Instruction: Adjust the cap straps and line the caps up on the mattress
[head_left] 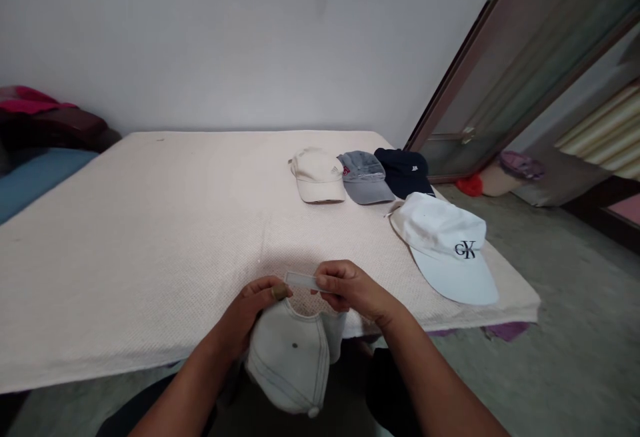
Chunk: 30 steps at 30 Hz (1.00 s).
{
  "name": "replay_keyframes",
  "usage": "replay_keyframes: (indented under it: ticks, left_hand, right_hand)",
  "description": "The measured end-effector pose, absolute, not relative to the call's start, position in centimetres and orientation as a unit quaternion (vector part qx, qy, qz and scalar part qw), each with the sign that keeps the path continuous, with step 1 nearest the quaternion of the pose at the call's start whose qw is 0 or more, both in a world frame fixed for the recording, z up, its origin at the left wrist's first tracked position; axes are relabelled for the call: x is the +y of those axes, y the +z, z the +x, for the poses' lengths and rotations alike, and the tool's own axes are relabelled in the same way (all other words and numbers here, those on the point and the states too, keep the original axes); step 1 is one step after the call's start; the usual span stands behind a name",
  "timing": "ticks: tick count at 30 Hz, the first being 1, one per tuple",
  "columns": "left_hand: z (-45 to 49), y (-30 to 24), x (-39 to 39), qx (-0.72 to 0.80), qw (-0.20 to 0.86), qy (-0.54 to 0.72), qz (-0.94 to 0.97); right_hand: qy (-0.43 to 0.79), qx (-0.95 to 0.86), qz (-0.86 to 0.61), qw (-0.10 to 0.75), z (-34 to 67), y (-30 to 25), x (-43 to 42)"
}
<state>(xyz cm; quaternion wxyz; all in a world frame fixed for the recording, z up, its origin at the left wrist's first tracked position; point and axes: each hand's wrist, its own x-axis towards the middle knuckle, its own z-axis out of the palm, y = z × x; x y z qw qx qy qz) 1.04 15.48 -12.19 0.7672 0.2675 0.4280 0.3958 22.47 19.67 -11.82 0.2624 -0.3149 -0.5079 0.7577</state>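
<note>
A pale grey baseball cap [290, 357] hangs between my hands at the near edge of the bed, its rear opening facing away from me. My left hand [255, 304] grips the cap's edge beside that opening, and a brownish band wraps one finger or the thumb. Pinched in my right hand [350, 290] is the cap's back strap [300, 280], which stretches across the gap. The cap's brim is mostly hidden below its crown.
On the bed cover [150, 244] lie a cream cap [317, 174], a grey-blue cap [365, 177], a navy cap [405, 170] and, nearer, a white cap [445, 244] with black letters. A wall [240, 57] stands behind; a door [465, 90] is at right.
</note>
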Motion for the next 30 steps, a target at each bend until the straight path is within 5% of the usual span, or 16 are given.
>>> replay_keyframes:
  ticks: [30]
  left_hand:
    - [1.1,-13.3,15.1,0.441,0.763,0.366,0.298]
  right_hand:
    - [0.724,-0.579,-0.331,0.176,21.1,-12.2,19.4]
